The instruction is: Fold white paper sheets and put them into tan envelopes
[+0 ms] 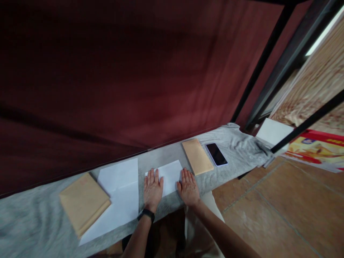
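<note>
A folded sheet of white paper (170, 176) lies on the grey cloth in front of me. My left hand (153, 190) rests flat on its left end, fingers stretched out, a dark band around the wrist. On the right end lies my right hand (189, 187), palm down with the fingers extended. To the left is a larger white sheet (125, 200) with a crease across it. Partly covering that sheet is a stack of brown envelopes (84, 202). Just beyond my right hand sits a single brown envelope (198, 156).
A phone (216, 154) with a dark screen lies right of the single envelope. The narrow surface under the grey cloth (236, 147) runs along a dark red curtain (161, 89). Black metal bars (264, 64) stand at the right, near a colourful box (317, 148) on the tiled floor.
</note>
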The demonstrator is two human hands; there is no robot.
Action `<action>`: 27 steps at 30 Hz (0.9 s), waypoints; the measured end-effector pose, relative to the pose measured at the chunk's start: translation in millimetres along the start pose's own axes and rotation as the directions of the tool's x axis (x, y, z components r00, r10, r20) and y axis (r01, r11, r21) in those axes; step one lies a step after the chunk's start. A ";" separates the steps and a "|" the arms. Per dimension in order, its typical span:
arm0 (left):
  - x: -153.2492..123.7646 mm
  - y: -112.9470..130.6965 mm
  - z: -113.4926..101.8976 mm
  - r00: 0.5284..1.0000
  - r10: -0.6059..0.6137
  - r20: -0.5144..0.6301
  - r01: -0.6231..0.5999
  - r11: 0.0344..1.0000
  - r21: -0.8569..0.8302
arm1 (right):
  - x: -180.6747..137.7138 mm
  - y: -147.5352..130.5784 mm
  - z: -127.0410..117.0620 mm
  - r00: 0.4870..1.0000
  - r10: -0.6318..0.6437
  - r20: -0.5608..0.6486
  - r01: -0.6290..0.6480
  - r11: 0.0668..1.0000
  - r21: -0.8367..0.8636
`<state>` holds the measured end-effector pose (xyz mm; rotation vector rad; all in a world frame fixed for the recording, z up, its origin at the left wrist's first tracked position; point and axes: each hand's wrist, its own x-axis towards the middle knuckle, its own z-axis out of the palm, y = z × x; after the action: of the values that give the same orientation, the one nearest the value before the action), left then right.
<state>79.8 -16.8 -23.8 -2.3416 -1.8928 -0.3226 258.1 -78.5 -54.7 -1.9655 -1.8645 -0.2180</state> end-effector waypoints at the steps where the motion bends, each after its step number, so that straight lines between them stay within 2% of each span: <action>1: 0.0 0.3 -0.7 1.000 0.000 0.003 0.000 1.000 0.003 | -2.2 0.3 -1.5 1.000 0.006 0.003 -0.006 1.000 0.005; 5: -0.1 0.8 -1.8 1.000 0.005 0.009 -0.005 1.000 0.020 | -2.9 -6.0 -7.1 1.000 0.004 -0.004 -0.004 0.999 0.050; 11: -1.5 -1.7 -0.7 1.000 0.025 0.015 -0.025 1.000 -0.005 | 19.9 -38.5 -3.2 0.976 -0.204 0.079 0.184 0.961 0.205; 14: -2.5 -2.9 0.1 1.000 0.030 0.007 -0.030 1.000 -0.009 | 28.0 -45.4 2.6 0.959 -0.262 0.103 0.234 0.946 0.225; 22: -6.2 -4.4 2.0 1.000 0.021 0.017 -0.020 0.998 -0.055 | 27.1 -14.0 4.2 0.977 -0.201 0.069 0.194 0.976 0.098; 27: -11.0 -0.3 1.4 1.000 0.000 0.000 0.000 0.997 -0.071 | 23.4 -1.9 4.9 0.979 -0.195 0.061 0.190 0.978 0.080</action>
<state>77.4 -26.9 -27.7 -2.3861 -1.9120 -0.3972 257.5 -55.0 -49.5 -1.7637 -2.0783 -0.1377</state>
